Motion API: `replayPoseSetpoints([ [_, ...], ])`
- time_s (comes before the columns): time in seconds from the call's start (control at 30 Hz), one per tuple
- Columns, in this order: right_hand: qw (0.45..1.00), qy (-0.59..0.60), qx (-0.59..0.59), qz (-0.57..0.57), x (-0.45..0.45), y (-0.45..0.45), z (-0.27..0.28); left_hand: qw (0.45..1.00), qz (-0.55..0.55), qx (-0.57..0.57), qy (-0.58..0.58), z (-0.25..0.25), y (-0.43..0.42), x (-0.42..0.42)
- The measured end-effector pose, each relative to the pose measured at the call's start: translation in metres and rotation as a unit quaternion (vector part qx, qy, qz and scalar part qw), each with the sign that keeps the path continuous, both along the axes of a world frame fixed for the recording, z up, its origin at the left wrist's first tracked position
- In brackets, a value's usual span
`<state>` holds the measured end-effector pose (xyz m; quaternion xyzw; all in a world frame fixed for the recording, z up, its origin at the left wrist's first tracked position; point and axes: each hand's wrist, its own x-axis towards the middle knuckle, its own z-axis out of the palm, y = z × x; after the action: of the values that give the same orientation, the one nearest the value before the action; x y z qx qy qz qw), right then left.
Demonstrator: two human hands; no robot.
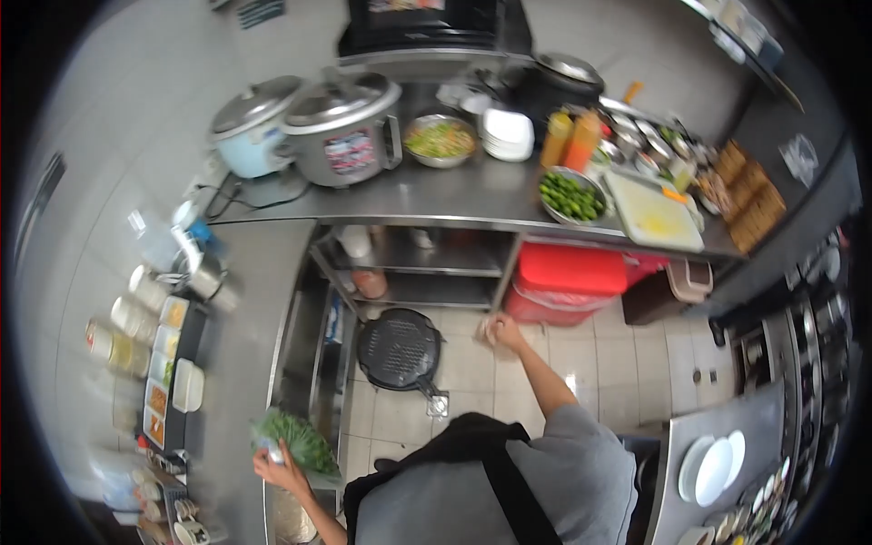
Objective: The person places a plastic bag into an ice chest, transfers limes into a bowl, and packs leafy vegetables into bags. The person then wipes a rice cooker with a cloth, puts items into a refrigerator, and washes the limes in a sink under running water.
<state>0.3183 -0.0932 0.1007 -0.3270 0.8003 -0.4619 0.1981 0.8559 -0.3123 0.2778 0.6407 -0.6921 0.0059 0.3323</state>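
My left hand (282, 470) is closed on a clear bag of leafy greens (302, 442), over the front edge of the left steel counter (250, 336). The leaves bulge out to the right of my fingers. My right hand (507, 332) is stretched forward above the tiled floor, just left of a red bin (568, 277) with a liner showing at its rim. Its fingers are closed, and a small, pale crumpled thing (486, 329) shows at them, too blurred to name.
A black stool (400, 350) stands on the floor ahead. Rice cookers (343, 127), a bowl of green peppers (572, 195) and a cutting board (654, 211) line the back counter. On the left counter sits a condiment tray (168, 372); plates (713, 470) rest at right.
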Motion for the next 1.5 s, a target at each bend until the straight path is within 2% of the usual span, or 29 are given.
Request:
replayPoseSetpoints([
  [0.07,0.96,-0.19,-0.08,-0.19,-0.046,0.034,-0.003,0.997,0.081,0.002,0.016,-0.016,0.033,-0.003],
  [0.13,0.924,-0.139,-0.216,-0.282,-0.104,0.065,-0.002,0.991,0.133,-0.008,0.001,-0.074,0.046,0.024],
  [0.17,0.897,-0.205,-0.204,-0.333,-0.118,0.07,0.044,0.985,0.145,0.039,0.084,-0.077,0.062,0.017],
  [0.23,0.901,-0.098,-0.197,-0.373,-0.154,0.077,0.101,0.941,0.187,0.129,0.252,-0.077,0.107,0.001],
  [0.3,0.892,-0.126,-0.239,-0.363,-0.183,0.074,0.147,0.923,0.222,0.182,0.257,-0.107,0.128,0.016],
  [0.33,0.893,-0.162,-0.257,-0.332,-0.213,0.072,0.145,0.918,0.24,0.205,0.24,-0.123,0.141,0.027],
  [0.37,0.877,-0.206,-0.236,-0.365,-0.234,0.067,0.14,0.913,0.266,0.221,0.219,-0.14,0.157,0.038],
  [0.4,0.912,-0.251,-0.199,-0.255,-0.252,0.073,0.135,0.903,0.291,0.237,0.207,-0.155,0.176,0.05],
  [0.43,0.914,-0.286,-0.199,-0.209,-0.238,0.072,0.156,0.892,0.322,0.246,0.198,-0.167,0.195,0.058],
  [0.47,0.861,-0.41,-0.26,-0.15,-0.259,0.059,0.14,0.883,0.35,0.25,0.188,-0.178,0.21,0.07],
  [0.5,0.771,-0.555,-0.298,-0.09,-0.296,0.061,0.105,0.871,0.38,0.241,0.197,-0.188,0.232,0.073],
  [0.53,0.658,-0.653,-0.347,0.144,-0.295,0.064,0.106,0.897,0.311,0.17,0.263,-0.164,0.251,0.059],
  [0.57,0.721,-0.61,-0.283,0.167,-0.318,0.068,0.09,0.904,0.319,0.078,0.272,-0.182,0.268,0.066],
  [0.6,0.757,-0.577,-0.266,-0.152,-0.296,0.06,0.123,0.899,0.369,-0.016,0.236,-0.165,0.278,0.048],
  [0.63,0.83,-0.437,-0.289,-0.19,-0.316,0.064,0.088,0.872,0.4,0.125,0.254,-0.141,0.298,0.045],
  [0.67,0.866,-0.378,-0.26,-0.199,-0.307,0.057,0.081,0.802,0.465,0.268,0.263,-0.156,0.315,0.057],
  [0.73,0.893,-0.374,-0.195,-0.159,-0.258,0.019,0.071,0.771,0.532,0.257,0.236,-0.181,0.345,0.058],
  [0.83,0.908,-0.398,-0.096,-0.085,-0.149,-0.021,0.051,0.693,0.591,0.305,0.279,-0.182,0.377,0.061],
  [0.97,0.895,-0.445,0.034,0.024,-0.018,-0.046,0.032,0.581,0.664,0.289,0.372,-0.212,0.444,0.069],
  [1.0,0.885,-0.457,0.068,0.045,0.013,-0.046,0.028,0.557,0.697,0.271,0.36,-0.216,0.459,0.066],
  [1.07,0.868,-0.476,0.118,0.081,0.066,-0.047,0.02,0.519,0.711,0.241,0.409,-0.236,0.493,0.069],
  [1.23,0.819,-0.515,0.217,0.131,0.178,-0.033,0.011,0.455,0.741,0.219,0.442,-0.252,0.553,0.081],
  [1.33,0.784,-0.542,0.255,0.162,0.229,-0.029,0.013,0.416,0.762,0.167,0.468,-0.266,0.585,0.1],
  [1.43,0.753,-0.575,0.234,0.221,0.291,-0.066,0.016,0.415,0.758,0.121,0.488,-0.278,0.605,0.118],
  [1.47,0.763,-0.561,0.189,0.26,0.319,-0.09,-0.01,0.416,0.757,0.1,0.493,-0.285,0.616,0.129],
  [1.5,0.745,-0.566,0.159,0.314,0.396,-0.09,0.058,0.422,0.762,0.117,0.478,-0.287,0.627,0.139],
])
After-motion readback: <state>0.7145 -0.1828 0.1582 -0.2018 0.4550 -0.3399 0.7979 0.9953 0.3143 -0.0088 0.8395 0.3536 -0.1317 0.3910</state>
